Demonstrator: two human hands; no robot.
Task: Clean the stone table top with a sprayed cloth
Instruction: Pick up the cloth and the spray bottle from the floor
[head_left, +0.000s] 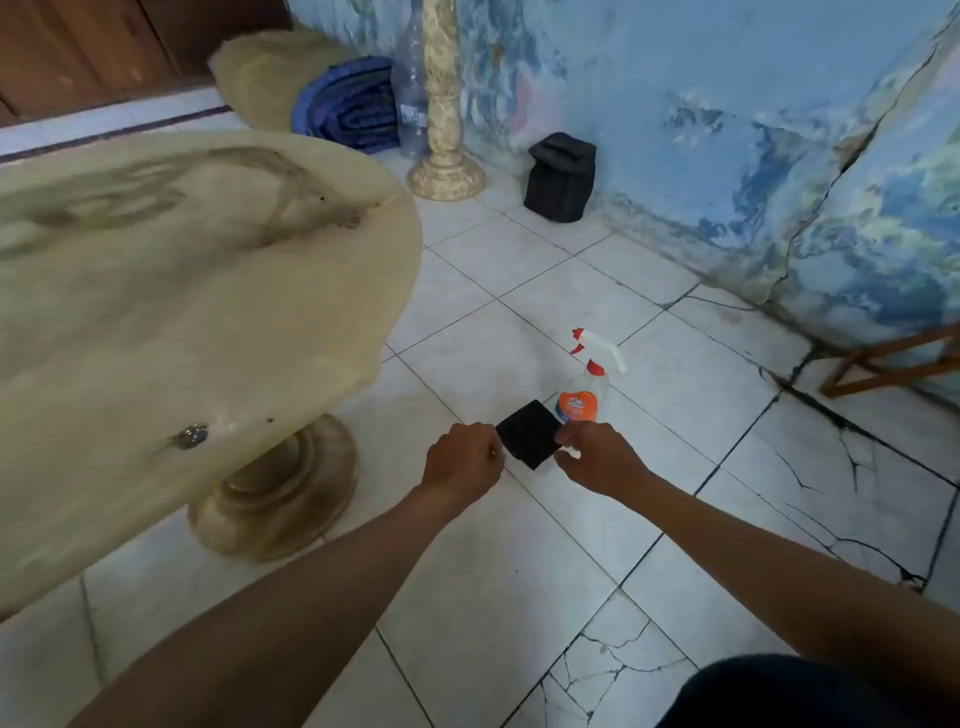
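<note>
A small black cloth (528, 433) is stretched between my two hands above the tiled floor. My left hand (462, 464) pinches its left corner and my right hand (597, 457) pinches its right edge. Just behind the cloth, a clear spray bottle (587, 387) with a white and red trigger and an orange label stands on the floor. The round cream stone table top (197, 291), marked with dark smears and stains, fills the left side on a turned stone pedestal (275, 493).
A stone column (444, 104) with a clear plastic bottle (410, 78) beside it stands at the back wall, near a blue folded mat (348, 106) and a black bag (561, 179). A wooden frame (893, 361) sits at the right. Floor tiles are cracked.
</note>
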